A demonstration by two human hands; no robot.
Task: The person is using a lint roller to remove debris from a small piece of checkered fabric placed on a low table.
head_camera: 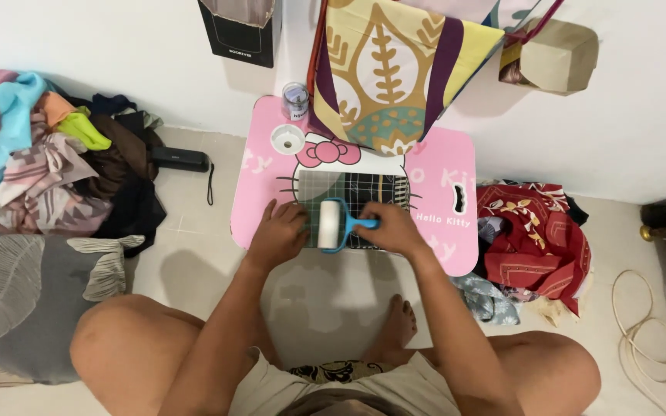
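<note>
- A big pile of clothes [48,154] lies on the floor at the far left, pink, blue, orange, green and dark ones all mixed up.
- Below it sits a grey cushion [17,308] with leaf shapes on it.
- A small black box with a strap [181,159] lies on the floor beside the pile.
- A black bag [240,31] leans on the white wall above.
- A pink lap table [449,162] with a cartoon cat face stands in the middle, in front of the person's crossed legs.
- A small jar [296,100] stands at the table's back left corner, next to a round cup hole.
- A dark checked cloth [364,189] lies flat on the table.
- The left hand [279,235] lies flat on the left edge of that cloth, fingers spread out, pressing it down and not gripping anything.
- A lint roller [331,225] with a white roll and blue handle rests on the cloth, just beside the left hand.
- The right hand [395,229] is closed tight around the blue handle.
- A bright leaf-print cloth [395,69] hangs down over the back of the table.
- A brown paper bag [560,54] sits by the wall at the right.
- A red patterned pile of cloth [537,239] lies on the floor right of the table.
- A pale cord [649,331] curls on the floor at the far right.
</note>
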